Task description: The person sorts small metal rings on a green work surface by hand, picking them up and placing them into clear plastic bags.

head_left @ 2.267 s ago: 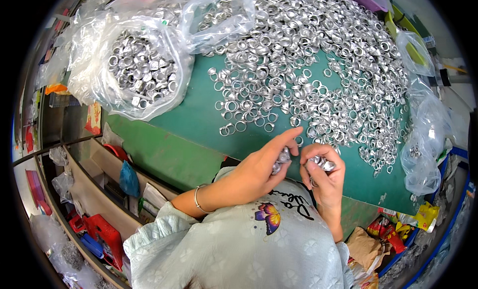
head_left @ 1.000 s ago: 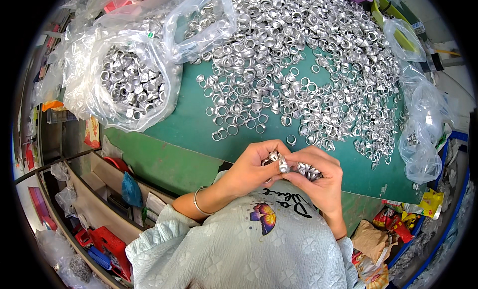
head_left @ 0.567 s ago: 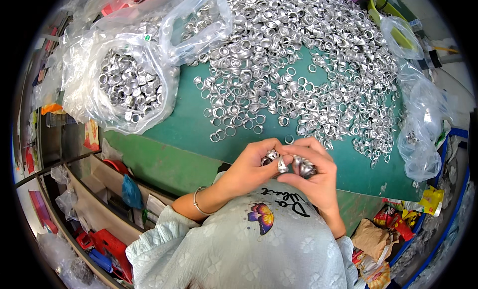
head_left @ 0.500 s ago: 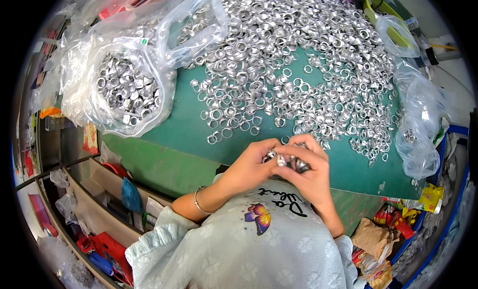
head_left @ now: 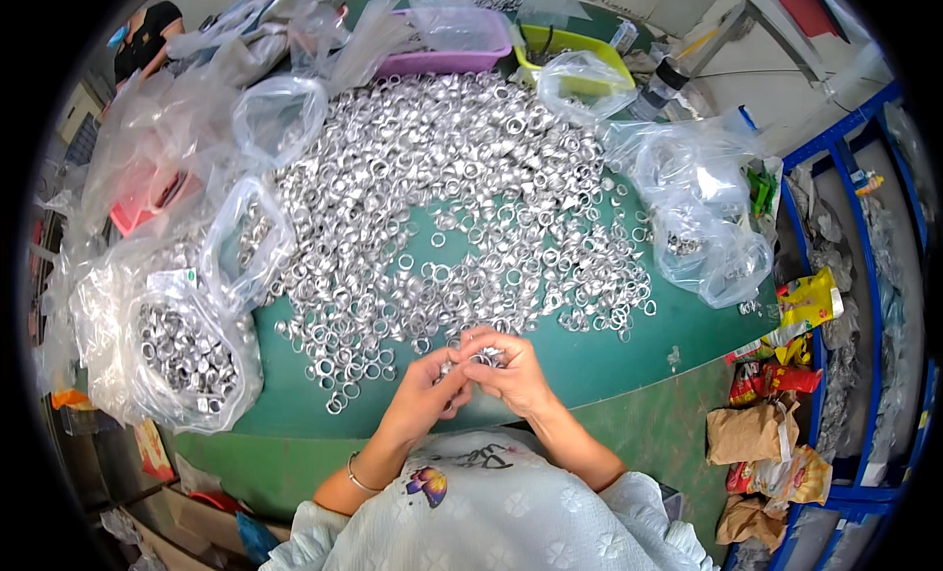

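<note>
Near the front edge of the green table [head_left: 629,360], both hands meet over small silver metal rings. My left hand [head_left: 424,396], with a bracelet at its wrist, is closed around a few rings, mostly hidden by its curled fingers. More silver rings [head_left: 486,357] show between the thumb and fingers of my right hand [head_left: 519,382], which is also closed. The fingertips of the two hands touch or nearly touch. Just beyond them spreads a wide heap of similar rings [head_left: 422,148], thinning into loose single rings toward me.
An open clear bag of silver pieces [head_left: 241,394] stands at left. Purple [head_left: 447,55] and yellow-green [head_left: 599,75] bins sit at the back. Clear plastic bags [head_left: 702,212] lie at right, beside a blue-framed rack [head_left: 801,227]. A person in black [head_left: 152,40] is far left.
The view has swung up and to the right, bringing the bins and a person into sight. Both hands stay together with rings in them, their fingers slightly shifted.
</note>
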A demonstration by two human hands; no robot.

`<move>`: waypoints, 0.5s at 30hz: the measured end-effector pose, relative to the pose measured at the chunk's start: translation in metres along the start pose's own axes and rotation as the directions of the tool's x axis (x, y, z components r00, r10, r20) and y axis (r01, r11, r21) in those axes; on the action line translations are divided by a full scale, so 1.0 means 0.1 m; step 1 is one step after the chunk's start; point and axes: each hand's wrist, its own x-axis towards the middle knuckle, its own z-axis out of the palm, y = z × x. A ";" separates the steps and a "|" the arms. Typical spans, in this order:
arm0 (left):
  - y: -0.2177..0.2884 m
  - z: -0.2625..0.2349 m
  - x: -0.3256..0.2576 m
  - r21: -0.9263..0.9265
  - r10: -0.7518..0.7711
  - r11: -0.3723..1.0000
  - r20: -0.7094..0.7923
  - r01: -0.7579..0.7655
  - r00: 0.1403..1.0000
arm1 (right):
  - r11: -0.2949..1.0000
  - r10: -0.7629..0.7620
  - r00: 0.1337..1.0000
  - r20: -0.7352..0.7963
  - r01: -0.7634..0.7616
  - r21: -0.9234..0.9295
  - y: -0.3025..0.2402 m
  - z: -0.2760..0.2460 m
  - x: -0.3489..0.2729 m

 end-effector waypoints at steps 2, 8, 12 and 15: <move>0.01 0.06 0.00 0.057 0.075 0.995 0.028 -0.077 0.997 | 0.949 0.146 0.989 0.015 -0.144 0.282 0.09 -0.11 -0.02; 0.03 -0.02 0.13 -0.633 0.034 0.772 0.142 0.064 0.989 | 0.608 0.254 0.964 -0.079 -0.096 0.788 0.09 -0.20 0.05; -0.02 -0.03 0.14 -0.877 0.055 0.478 0.088 0.051 0.995 | 0.538 0.247 0.963 -0.109 -0.042 0.842 0.05 -0.24 0.02; 0.03 0.05 0.09 -0.859 0.136 0.512 0.065 -0.014 0.989 | 0.524 0.225 0.969 -0.100 -0.034 0.851 0.03 -0.26 0.00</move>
